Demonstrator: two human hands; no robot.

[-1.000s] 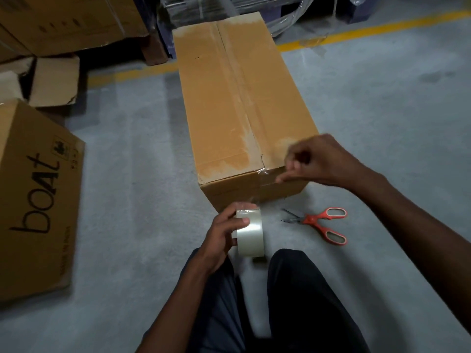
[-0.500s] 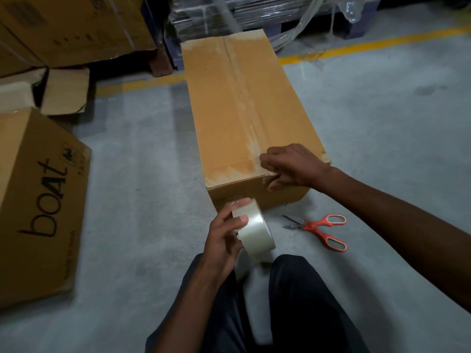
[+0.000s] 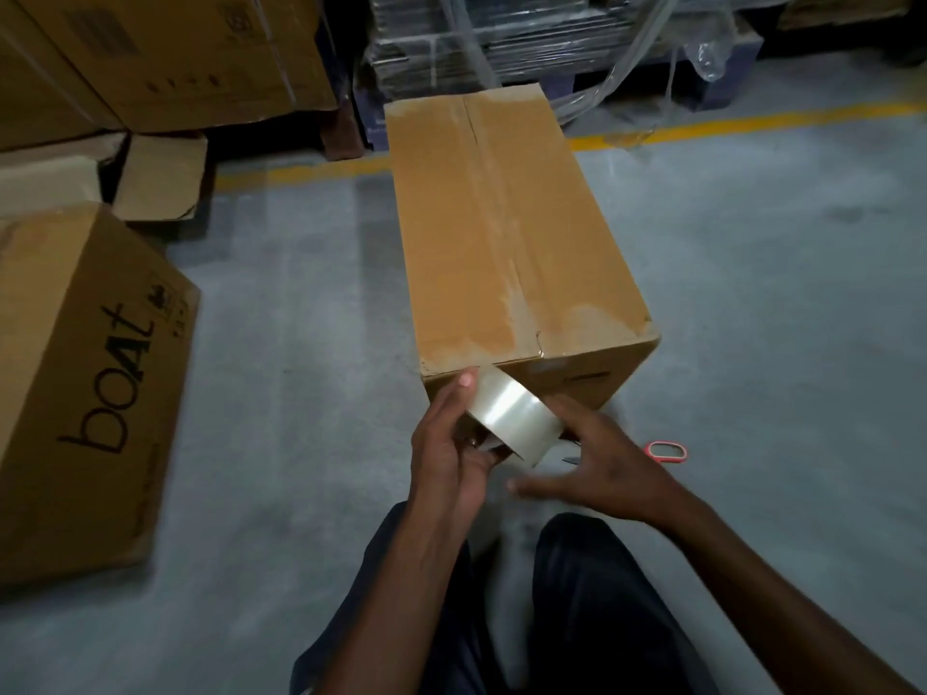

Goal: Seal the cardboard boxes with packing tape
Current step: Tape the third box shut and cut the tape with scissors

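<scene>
Left hand [image 3: 449, 446] of mine grips the roll of clear packing tape [image 3: 511, 418], fingers curled around its rim, the thumb seemingly tucked into the core. My right hand [image 3: 597, 461] reaches in with fingers spread loose, touching the roll's far side. Just beyond stands the long cardboard box [image 3: 506, 233] on the concrete floor [image 3: 301, 318], its top seam taped. Red scissors [image 3: 666, 451] peek out past my right hand. A "boat" box [image 3: 85, 373] lies off left.

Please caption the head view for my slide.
Left hand holds tape roll at box end; right hand reaches in.
</scene>
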